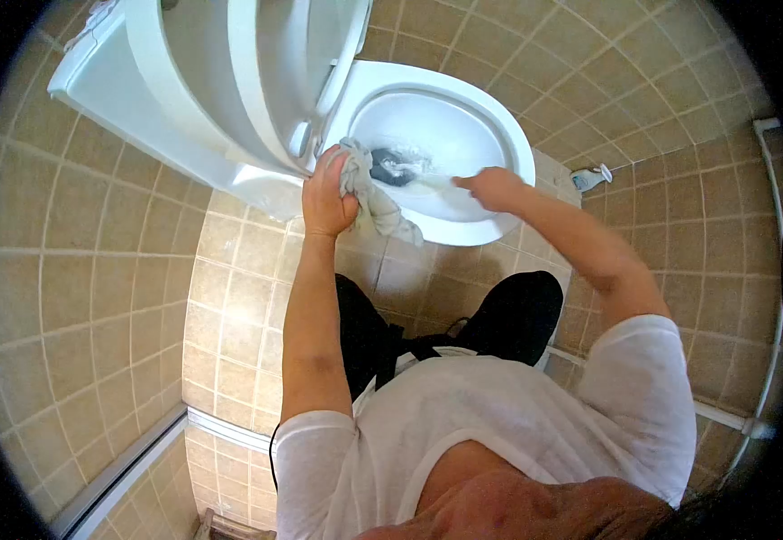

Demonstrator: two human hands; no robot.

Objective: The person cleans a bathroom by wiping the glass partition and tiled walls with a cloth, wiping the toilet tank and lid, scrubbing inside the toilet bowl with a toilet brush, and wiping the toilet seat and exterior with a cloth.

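Tiles (112,297) surround one toilet (520,148) and one gripped cloth (376,209).

This is a bathroom. A white toilet (518,148) with a raised seat (243,67) stands at the upper centre. Square beige tiles cover the walls (85,238) and the floor (238,324). A bottle (587,180) sits right of centre, and a pale pipe (779,216) runs along the frame's right edge.

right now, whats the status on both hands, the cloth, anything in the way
Left hand gripping grey cloth at toilet rim. Right hand over the bowl, can't tell what it holds. No obstruction seen; spray bottle apart, near wall.
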